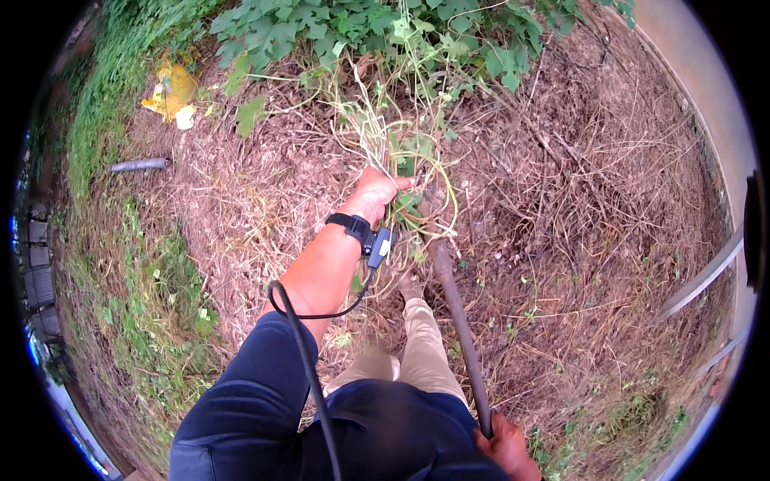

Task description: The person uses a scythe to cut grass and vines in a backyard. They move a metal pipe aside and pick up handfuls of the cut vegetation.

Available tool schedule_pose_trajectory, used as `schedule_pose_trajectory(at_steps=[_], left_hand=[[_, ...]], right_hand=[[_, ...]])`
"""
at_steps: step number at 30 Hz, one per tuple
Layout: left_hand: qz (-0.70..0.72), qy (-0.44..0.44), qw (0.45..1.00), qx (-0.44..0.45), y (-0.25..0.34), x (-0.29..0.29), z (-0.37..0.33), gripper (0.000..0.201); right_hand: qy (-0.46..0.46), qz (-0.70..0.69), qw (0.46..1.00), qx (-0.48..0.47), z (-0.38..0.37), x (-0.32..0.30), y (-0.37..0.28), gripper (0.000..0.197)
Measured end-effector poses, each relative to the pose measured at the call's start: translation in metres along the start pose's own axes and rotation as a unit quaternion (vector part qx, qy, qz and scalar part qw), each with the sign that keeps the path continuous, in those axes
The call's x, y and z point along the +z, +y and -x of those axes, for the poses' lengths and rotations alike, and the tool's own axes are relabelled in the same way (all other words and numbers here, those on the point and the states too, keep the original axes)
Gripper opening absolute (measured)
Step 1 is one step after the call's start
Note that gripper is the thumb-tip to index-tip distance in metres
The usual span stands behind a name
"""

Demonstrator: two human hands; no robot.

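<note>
My left hand [375, 192] reaches forward with its fingers closed round a bunch of pale, stringy vines [369, 136]. Leafy strands droop past the hand on its right side. At the lower right, my right hand [511, 450] is wrapped round the near end of a long brown pole [455, 297]. The pole slants away from me, and its far end runs under the vines beside my left hand, so what is fixed there, if anything, is hidden. A black wrist strap [353, 226] with a cabled grey sensor sits on my left wrist.
Dense green creeper [321, 32] covers the far ground. A yellow plastic bag [172, 90] and a grey pipe piece [139, 165] lie at the left. Dry stalks [553, 168] litter the soil. A pale wall [682, 40] edges the right, with a light bar [706, 276] near it.
</note>
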State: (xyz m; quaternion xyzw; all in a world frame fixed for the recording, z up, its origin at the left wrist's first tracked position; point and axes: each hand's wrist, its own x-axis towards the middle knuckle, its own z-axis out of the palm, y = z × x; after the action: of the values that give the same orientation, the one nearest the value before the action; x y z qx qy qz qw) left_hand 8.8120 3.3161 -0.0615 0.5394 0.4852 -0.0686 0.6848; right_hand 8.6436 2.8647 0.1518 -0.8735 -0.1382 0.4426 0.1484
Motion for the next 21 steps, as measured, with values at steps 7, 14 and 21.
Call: schedule_pose_trajectory(at_steps=[7,14,21], left_hand=[[0.29,-0.08,0.954,0.005,0.003,-0.008,-0.006,0.033],[0.426,-0.104,0.889,0.134,0.01,-0.078,0.035,0.035],[0.361,0.027,0.916,0.173,-0.02,-0.164,0.097,0.03]], right_hand=[[0.038,-0.037,0.999,0.01,-0.02,-0.007,0.026,0.027],[0.069,-0.125,0.988,-0.064,-0.073,-0.017,-0.009,0.023],[0.034,-0.145,0.977,-0.156,-0.098,-0.012,-0.063,0.02]])
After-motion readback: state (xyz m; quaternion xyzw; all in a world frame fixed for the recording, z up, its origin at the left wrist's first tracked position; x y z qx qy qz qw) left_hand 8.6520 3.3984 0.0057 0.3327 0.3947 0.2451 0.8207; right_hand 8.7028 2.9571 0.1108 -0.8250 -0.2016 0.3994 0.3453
